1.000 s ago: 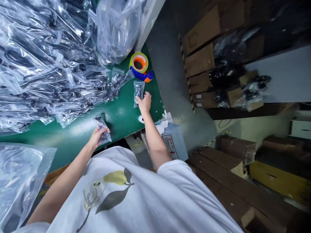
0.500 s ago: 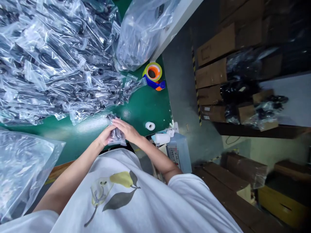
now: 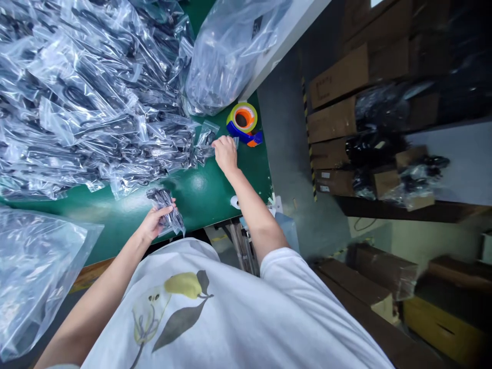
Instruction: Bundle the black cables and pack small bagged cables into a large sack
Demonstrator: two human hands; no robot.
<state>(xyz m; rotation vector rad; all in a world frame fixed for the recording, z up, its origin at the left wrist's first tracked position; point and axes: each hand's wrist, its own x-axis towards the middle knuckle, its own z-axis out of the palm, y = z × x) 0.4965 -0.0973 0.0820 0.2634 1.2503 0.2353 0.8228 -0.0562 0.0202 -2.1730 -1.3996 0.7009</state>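
My left hand (image 3: 157, 219) is closed around clear plastic bags of dark cable (image 3: 171, 211), thumb on top, just above the bench's near edge. My right hand (image 3: 226, 152) reaches to the right end of the big pile of bagged cables (image 3: 96, 113). Its fingers are pinched on a small bagged cable (image 3: 205, 148) lying there, and part of that bag is hidden behind them. Just beyond the right hand lies a tape dispenser (image 3: 244, 125) with a yellow-rimmed roll and a blue body.
The green bench (image 3: 200, 200) carries the pile. A large clear bag (image 3: 226, 61) stands at the back beside a white post, and another clear plastic bag (image 3: 42, 266) hangs at the left. A small white roll (image 3: 234, 202) sits partly behind my right forearm. Cardboard boxes (image 3: 334, 120) stand right.
My hands have parted. The right hand has let go of the bagged cables and moved up and right to the pile's end. The left hand keeps them, shifted slightly left.
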